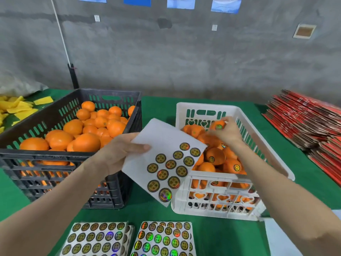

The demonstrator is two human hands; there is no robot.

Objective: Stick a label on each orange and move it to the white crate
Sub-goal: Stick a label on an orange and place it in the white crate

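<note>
From the head camera, a black crate (127, 100) stands on the left of the green table (158, 106), filled with plain oranges (86, 142) heaped nearly to its rim. Just to its right stands the white crate (217, 204), its slotted walls cut with heart shapes; it holds a pile of labelled oranges (232, 166), each with a round shiny sticker showing.

The right hand (227, 133) reaches over the far end of the white crate, fingers curled around one orange (218, 125) — its label faces up, and the fruit sits above the pile inside.

The left hand (118, 154) is closed on a partly used label sheet (164, 159), thumb pressed on top, holding it tilted between the two crates. The stickers remain only on the sheet's lower half.

At the near edge lie two stacks of full sticker sheets (162, 239) — side by side on the cloth.
</note>
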